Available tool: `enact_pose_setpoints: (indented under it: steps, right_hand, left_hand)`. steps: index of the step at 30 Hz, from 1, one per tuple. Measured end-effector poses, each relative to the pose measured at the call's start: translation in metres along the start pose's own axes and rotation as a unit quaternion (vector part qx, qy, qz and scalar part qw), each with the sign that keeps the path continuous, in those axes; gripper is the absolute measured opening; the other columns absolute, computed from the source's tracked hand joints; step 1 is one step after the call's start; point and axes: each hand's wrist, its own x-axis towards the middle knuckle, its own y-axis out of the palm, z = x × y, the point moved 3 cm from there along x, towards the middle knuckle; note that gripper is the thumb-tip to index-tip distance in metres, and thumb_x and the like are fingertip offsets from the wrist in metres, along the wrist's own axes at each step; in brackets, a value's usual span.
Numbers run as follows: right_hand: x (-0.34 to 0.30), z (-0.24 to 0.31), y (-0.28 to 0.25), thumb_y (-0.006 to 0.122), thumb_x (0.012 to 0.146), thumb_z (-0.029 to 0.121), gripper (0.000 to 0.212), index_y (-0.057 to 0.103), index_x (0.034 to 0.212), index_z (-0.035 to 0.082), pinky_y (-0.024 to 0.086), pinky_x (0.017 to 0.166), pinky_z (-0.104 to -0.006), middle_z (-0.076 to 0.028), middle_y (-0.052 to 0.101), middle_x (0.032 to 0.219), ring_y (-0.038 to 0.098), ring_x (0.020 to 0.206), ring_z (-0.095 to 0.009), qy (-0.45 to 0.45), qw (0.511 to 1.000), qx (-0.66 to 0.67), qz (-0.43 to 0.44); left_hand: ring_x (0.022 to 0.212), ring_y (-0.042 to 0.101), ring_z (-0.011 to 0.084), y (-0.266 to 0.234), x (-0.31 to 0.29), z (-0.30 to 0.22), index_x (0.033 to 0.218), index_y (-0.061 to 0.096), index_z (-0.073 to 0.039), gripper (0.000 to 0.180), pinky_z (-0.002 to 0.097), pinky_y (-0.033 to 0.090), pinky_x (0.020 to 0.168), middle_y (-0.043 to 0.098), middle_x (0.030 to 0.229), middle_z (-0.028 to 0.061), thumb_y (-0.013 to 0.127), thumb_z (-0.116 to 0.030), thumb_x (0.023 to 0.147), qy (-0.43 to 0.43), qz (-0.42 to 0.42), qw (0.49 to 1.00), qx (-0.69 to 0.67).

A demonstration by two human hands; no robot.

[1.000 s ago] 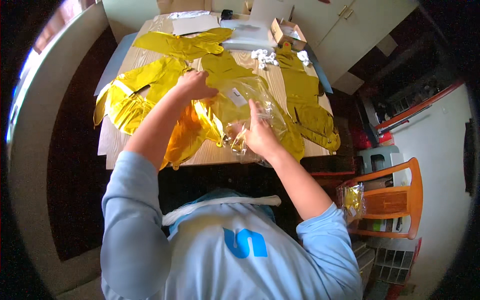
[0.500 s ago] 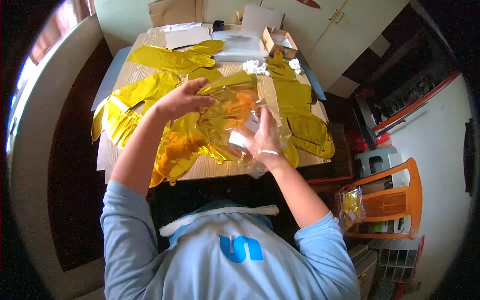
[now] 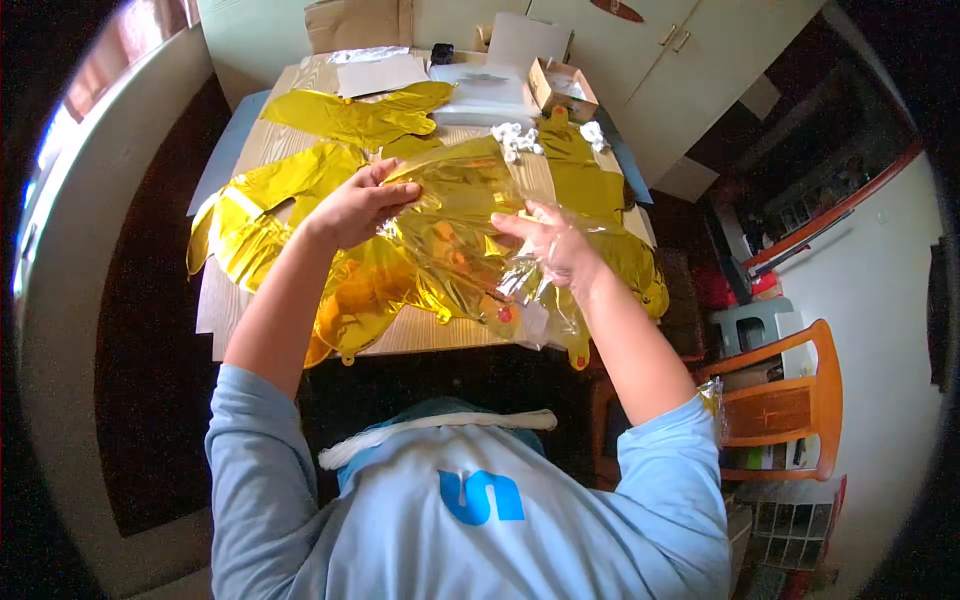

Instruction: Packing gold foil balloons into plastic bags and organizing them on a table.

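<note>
Between my hands, over the table's near part, a clear plastic bag (image 3: 550, 318) spreads out with yellow-gold foil showing through it. My left hand (image 3: 352, 208) is closed on the bag's left upper edge, thumb and fingers pinched together. At the other side, my right hand (image 3: 560, 250) has its fingers stretched apart, and clear film lies around it; whether it is inside the bag or behind its film I cannot tell. Just under the bag lies a shiny gold foil balloon (image 3: 365, 300), flat and creased, with orange reflections. A small white slip (image 3: 535, 322) shows at the bag's lower part.
More flat gold foil balloons lie at the left (image 3: 250, 230), at the far left (image 3: 350, 112) and at the right (image 3: 585, 180). Crumpled white tissue (image 3: 515, 140), an open cardboard box (image 3: 562, 90) and a clear plastic sheet (image 3: 485, 95) sit farther back. A wooden chair (image 3: 825, 400) stands at right.
My right hand has moved right, spreading the clear bag wider. My left hand has shifted slightly downward and its fingers have drawn together on the bag's edge.
</note>
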Motion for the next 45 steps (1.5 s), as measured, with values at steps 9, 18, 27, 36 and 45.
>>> enact_pose_setpoints:
  steps: [9, 18, 27, 36, 45]
  right_hand:
    - [0.025, 0.006, 0.017, 0.073, 0.084, 0.004, 0.047, 0.054, 0.127, -0.003, 0.052, 0.086, -0.0353, -0.014, 0.066, 0.110, 0.063, 0.099, -0.021, 0.021, 0.999, -0.007, 0.030]
    - [0.008, 0.011, 0.046, 0.063, 0.089, -0.002, 0.030, 0.060, 0.119, -0.005, 0.055, 0.076, -0.0320, -0.012, 0.069, 0.102, 0.067, 0.087, -0.018, -0.009, 1.000, 0.027, -0.001]
    - [0.003, 0.026, 0.062, 0.059, 0.092, -0.003, 0.028, 0.058, 0.120, -0.006, 0.055, 0.077, -0.0290, -0.012, 0.068, 0.103, 0.066, 0.085, -0.016, -0.053, 0.997, 0.021, 0.060]
    - [-0.006, 0.057, 0.056, 0.065, 0.090, 0.002, 0.026, 0.060, 0.114, -0.005, 0.054, 0.071, -0.0273, -0.009, 0.068, 0.094, 0.064, 0.079, -0.013, -0.036, 0.998, -0.022, 0.053]
    - [-0.044, 0.076, 0.012, 0.068, 0.088, 0.009, 0.017, 0.066, 0.104, 0.004, 0.054, 0.071, -0.0284, -0.004, 0.067, 0.089, 0.065, 0.075, -0.013, -0.099, 0.991, 0.064, -0.059]
  left_hand:
    - [0.104, 0.061, 0.0130, -0.020, 0.002, 0.012, 0.131, 0.052, -0.003, 0.041, 0.0297, 0.054, 0.083, 0.064, 0.120, 0.0054, 0.060, -0.027, 0.098, 0.043, -0.038, 0.998, 0.026]
    - [0.061, 0.049, 0.0072, -0.054, 0.013, 0.008, 0.099, 0.068, 0.002, 0.040, 0.0259, 0.040, 0.051, 0.061, 0.074, -0.0001, 0.054, -0.036, 0.100, 0.108, -0.214, 0.952, 0.189]
    - [0.053, 0.057, 0.0157, -0.094, 0.022, -0.011, 0.082, 0.070, 0.002, 0.031, 0.0317, 0.046, 0.053, 0.066, 0.067, 0.0078, 0.062, -0.028, 0.091, 0.029, -0.344, 0.906, 0.246]
    - [0.054, 0.059, 0.0165, -0.109, 0.025, -0.028, 0.080, 0.071, 0.002, 0.028, 0.0354, 0.046, 0.053, 0.065, 0.063, 0.0079, 0.064, -0.024, 0.089, 0.069, -0.429, 0.857, 0.278]
    - [0.053, 0.055, 0.0139, -0.191, -0.005, -0.029, 0.095, 0.071, -0.004, 0.025, 0.0299, 0.047, 0.051, 0.064, 0.069, 0.0046, 0.061, -0.027, 0.095, 0.078, -0.459, 0.853, 0.233]
